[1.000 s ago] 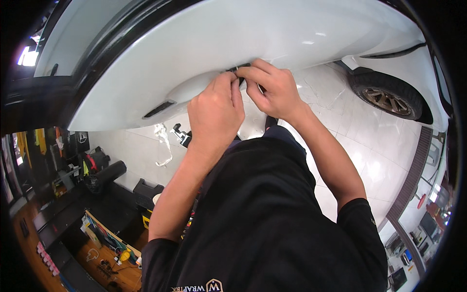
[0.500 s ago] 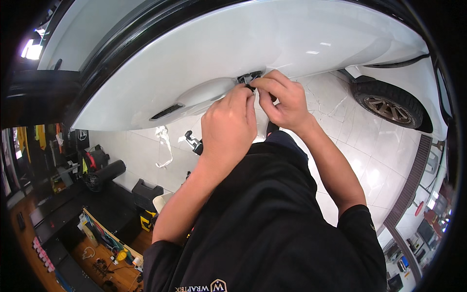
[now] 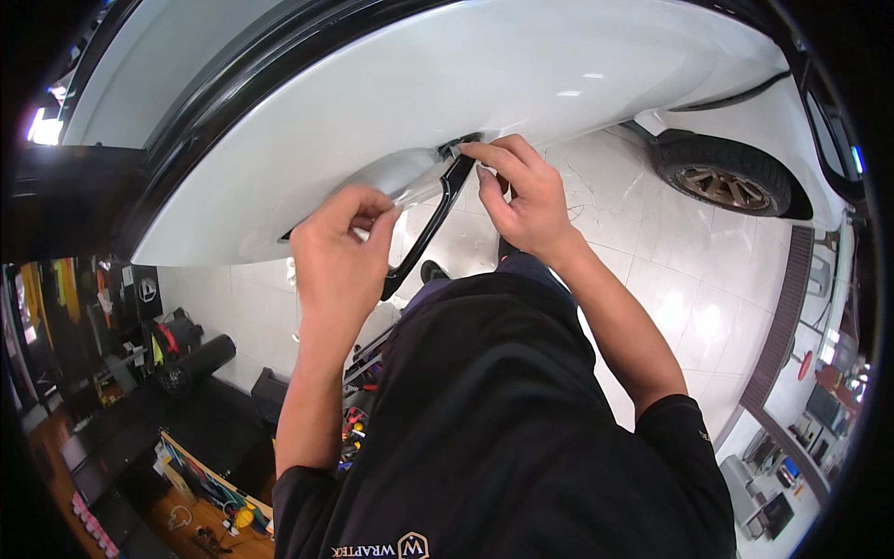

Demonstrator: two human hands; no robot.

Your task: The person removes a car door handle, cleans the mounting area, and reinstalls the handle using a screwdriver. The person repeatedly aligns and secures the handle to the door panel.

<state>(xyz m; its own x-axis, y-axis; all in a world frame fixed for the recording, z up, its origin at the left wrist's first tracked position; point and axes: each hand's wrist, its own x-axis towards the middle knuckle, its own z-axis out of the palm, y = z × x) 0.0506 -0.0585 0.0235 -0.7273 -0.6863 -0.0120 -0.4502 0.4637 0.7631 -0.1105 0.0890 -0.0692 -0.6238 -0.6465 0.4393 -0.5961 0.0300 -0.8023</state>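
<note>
A white car door (image 3: 521,65) curves across the far side, with a shallow handle recess (image 3: 386,177) in it. From the dark opening (image 3: 458,145) at the recess's right end, a long black door handle (image 3: 438,219) slants out toward me, its free end lower left. My right hand (image 3: 529,196) has its index fingertip on the handle's upper end and its thumb close beside it. Left of the handle, my left hand (image 3: 340,244) is closed in a pinch in front of the recess. What sits between its fingertips, if anything, is too blurred to make out.
A car wheel (image 3: 731,182) shows at the far right. Pale floor tiles (image 3: 680,279) lie below the door. Left of me are a black cylinder (image 3: 212,352), a dark workbench (image 3: 223,410) and several tools (image 3: 354,429) beside my left arm.
My left hand has drawn away to the left from the right hand. The black handle now shows between them, angled out from the door. My right hand stays at the opening.
</note>
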